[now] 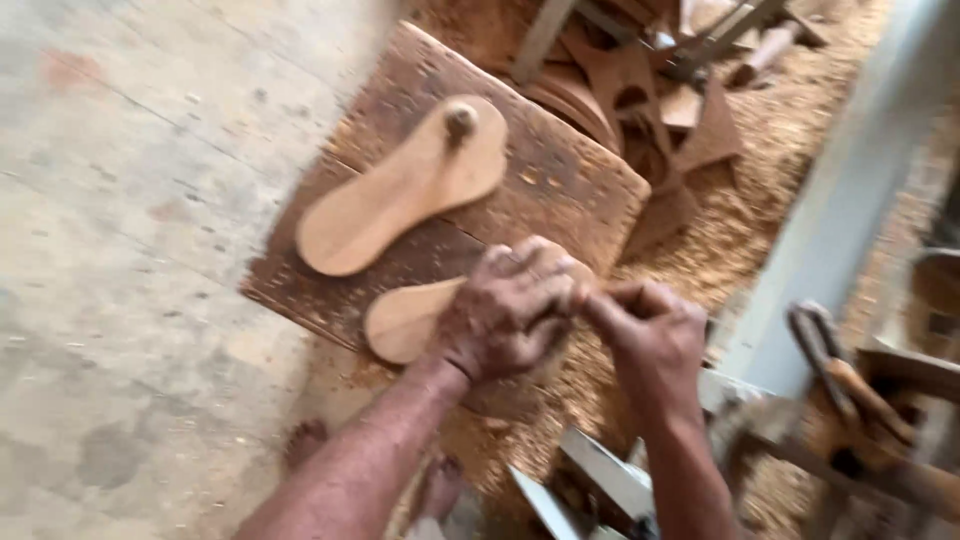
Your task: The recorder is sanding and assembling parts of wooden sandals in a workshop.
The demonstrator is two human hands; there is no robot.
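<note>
On worn board [560, 170], six o'clock: my left hand [505, 310] clamps the sole blank [405, 320], right hand [650, 335] fisted, contents untellable; I judge a slip likely on sawdust [740, 240].

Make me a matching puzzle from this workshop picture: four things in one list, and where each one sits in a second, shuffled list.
Things:
1. Wooden sole with a peg
2. Second wooden sole
3. Wood scraps
4. Sawdust

Places:
A. Piled beyond the board's far edge
B. Partly under the left hand
C. Spread over the floor right of the board
D. Lying free on the board, untouched

Pairs: 1-D, 2-B, 3-A, 4-C
</note>
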